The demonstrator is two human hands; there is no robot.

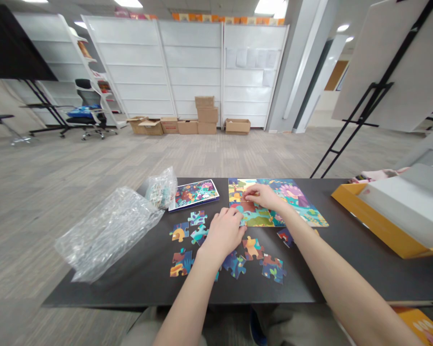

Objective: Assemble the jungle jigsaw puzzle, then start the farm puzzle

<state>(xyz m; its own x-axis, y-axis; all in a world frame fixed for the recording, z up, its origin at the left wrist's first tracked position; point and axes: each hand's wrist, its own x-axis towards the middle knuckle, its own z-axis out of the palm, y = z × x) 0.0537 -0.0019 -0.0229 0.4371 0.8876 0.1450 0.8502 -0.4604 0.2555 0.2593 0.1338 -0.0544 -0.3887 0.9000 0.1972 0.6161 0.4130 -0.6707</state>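
A partly joined jigsaw puzzle (292,192) lies on the black table (137,288). My right hand (265,197) is over its left half, fingertips pinched together at a brown area; whether a piece is between them is too small to tell. At the puzzle's lower left edge rests my left hand (226,229), fingers bent and close together near a teal piece; what they grip is unclear. Loose pieces lie nearer to me, among them an orange one (252,248), a blue one (234,264) and a brown and blue one (273,268). More pieces (180,232) lie left of my left hand.
A picture card (195,193) lies behind the loose pieces. Crumpled clear plastic (111,230) and a clear bag (162,188) are at the left. An open yellow box (382,221) stands at the right. Cardboard boxes (187,127) sit by the far shelves.
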